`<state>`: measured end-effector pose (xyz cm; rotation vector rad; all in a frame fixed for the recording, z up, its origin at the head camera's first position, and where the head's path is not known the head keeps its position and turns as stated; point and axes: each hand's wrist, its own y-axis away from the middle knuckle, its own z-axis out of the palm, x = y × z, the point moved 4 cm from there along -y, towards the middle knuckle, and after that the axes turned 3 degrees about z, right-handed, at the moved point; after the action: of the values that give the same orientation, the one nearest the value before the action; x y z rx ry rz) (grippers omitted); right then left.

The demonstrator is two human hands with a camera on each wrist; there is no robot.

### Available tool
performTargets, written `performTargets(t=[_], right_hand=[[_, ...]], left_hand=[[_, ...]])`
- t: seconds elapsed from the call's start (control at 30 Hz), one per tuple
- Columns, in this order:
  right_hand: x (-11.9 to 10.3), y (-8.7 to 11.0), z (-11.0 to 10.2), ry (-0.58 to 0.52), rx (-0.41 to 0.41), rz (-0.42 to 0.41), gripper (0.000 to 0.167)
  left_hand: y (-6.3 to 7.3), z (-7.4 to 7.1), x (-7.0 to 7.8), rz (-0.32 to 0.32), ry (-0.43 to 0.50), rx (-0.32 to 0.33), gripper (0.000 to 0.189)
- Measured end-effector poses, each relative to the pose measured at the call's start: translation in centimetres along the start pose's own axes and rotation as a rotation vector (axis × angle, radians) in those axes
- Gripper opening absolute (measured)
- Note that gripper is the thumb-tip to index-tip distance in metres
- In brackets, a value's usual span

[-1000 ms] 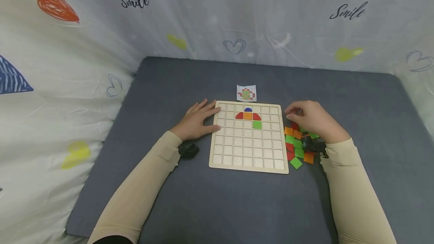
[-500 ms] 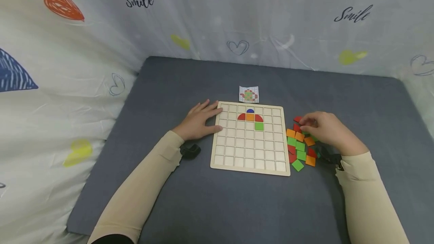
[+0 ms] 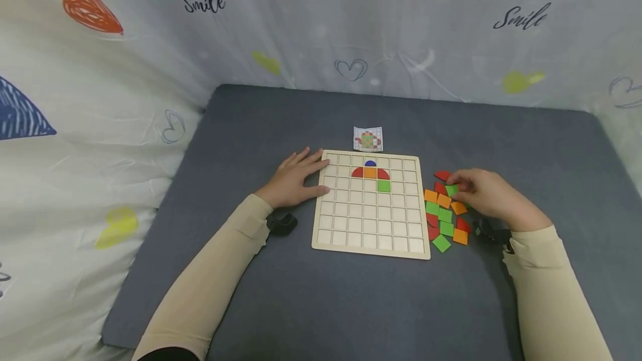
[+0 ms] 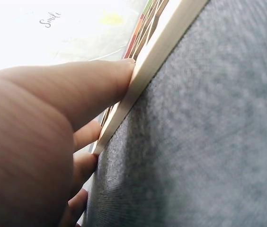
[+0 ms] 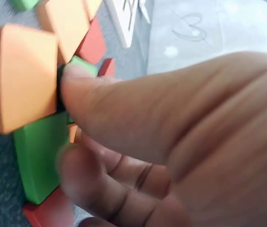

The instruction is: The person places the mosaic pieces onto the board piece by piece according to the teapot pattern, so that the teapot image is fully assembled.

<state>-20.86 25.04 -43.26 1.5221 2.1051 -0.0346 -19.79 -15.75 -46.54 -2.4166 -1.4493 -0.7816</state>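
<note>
A pale wooden grid board (image 3: 346,226) holds a blue half-round piece (image 3: 370,164), an orange square (image 3: 370,172), two red curved pieces and a green square (image 3: 383,186). My left hand (image 3: 290,181) rests at its left edge, fingers spread. In the left wrist view, the thumb (image 4: 100,82) touches the wooden rim. My right hand (image 3: 484,194) is over the loose tiles, fingers bent beside a green tile (image 3: 452,189). In the right wrist view, the thumb (image 5: 95,94) covers part of a green tile (image 5: 83,65); whether the fingers pinch it cannot be told.
Loose orange, red and green tiles lie right of the board, among them an orange tile (image 3: 460,237) and a red one (image 3: 442,175). Behind the board lies a small pattern card (image 3: 368,139). The grey table (image 3: 281,305) meets a printed curtain (image 3: 311,27) at the back.
My right hand has moved right and towards me, from beside the board's upper right corner to the loose tiles. The left hand stays at the board's edge. The head view has shifted slightly.
</note>
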Motion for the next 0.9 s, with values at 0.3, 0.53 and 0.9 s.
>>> performTargets(t=[0.3,0.53,0.9], right_hand=[[0.1,-0.3,0.0,-0.011,0.058,0.023,0.020],[-0.6,-0.1,-0.1,-0.024,0.115,0.033,0.012],[-3.7,-1.3,-1.3,-0.039,0.145,-0.010,0.012]], left_hand=[[-0.1,0.0,-0.1,0.001,-0.012,0.004,0.076],[0.1,0.0,0.0,-0.009,-0.006,-0.003,0.076],[-0.1,0.1,-0.1,-0.006,-0.013,0.003,0.076]])
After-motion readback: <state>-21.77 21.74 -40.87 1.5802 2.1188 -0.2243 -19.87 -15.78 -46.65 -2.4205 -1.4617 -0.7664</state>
